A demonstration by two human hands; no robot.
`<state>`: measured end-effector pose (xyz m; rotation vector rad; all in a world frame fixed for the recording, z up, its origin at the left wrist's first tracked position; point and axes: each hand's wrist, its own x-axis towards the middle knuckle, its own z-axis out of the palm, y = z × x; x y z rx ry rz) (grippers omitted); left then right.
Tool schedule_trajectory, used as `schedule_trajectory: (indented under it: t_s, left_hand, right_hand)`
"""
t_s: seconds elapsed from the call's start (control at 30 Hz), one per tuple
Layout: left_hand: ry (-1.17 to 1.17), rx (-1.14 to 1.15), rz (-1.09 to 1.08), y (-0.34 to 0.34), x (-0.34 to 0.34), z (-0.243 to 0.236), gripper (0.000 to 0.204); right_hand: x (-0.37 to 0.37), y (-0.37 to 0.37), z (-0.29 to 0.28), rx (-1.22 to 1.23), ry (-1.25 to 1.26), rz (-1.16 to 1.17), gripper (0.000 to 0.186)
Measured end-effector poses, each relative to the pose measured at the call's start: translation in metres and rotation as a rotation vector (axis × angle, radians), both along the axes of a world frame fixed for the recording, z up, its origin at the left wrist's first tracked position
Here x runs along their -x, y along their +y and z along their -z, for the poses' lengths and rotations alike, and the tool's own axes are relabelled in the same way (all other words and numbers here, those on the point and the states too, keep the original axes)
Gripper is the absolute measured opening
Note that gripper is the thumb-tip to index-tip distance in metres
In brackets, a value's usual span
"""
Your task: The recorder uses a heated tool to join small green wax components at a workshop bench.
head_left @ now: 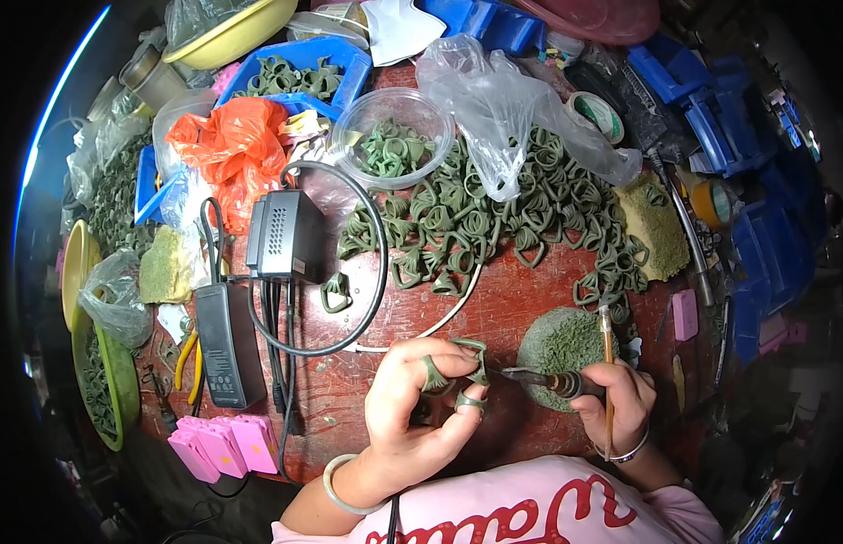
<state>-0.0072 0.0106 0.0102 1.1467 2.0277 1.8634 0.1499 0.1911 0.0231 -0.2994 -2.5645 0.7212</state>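
My left hand [412, 408] is closed on a small green ring-shaped piece [476, 363], held upright between thumb and fingers, with more green banding around its fingers. My right hand [621, 408] grips a dark pen-like tool [566, 383] with a metal tip, which points at the green piece and is at or very near it. A thin wooden-handled brush [608, 349] is held upright in the same hand. Behind the tool lies a round pad [559, 340] coated with green shavings. A large pile of similar green pieces [476, 208] lies beyond my hands.
A black power box [281, 231], an adapter [229, 344] and looped cables sit left of my hands, near pink blocks [258, 444] and pliers [187, 367]. Plastic bags [467, 82], blue trays [303, 63], a clear bowl [394, 136] and sponges [648, 227] crowd around the pile.
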Motion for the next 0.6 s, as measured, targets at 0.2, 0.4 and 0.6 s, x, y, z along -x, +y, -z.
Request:
schedule_trajectory:
  t_s: [0.2, 0.4, 0.6]
  left_hand:
    - [-0.007, -0.014, -0.003, 0.0002, -0.0005, 0.0019, 0.031]
    - [0.025, -0.007, -0.001, 0.0004, 0.0007, 0.0009, 0.031]
    - [0.019, -0.014, -0.008, 0.0004, 0.0000, 0.0019, 0.030]
  right_hand:
    - [-0.0007, -0.0004, 0.0002, -0.029, -0.005, 0.008, 0.041]
    - [-0.0008, 0.0000, 0.0008, -0.011, -0.006, 0.010, 0.041]
    - [-0.0010, -0.0001, 0.0027, 0.004, 0.012, 0.010, 0.042]
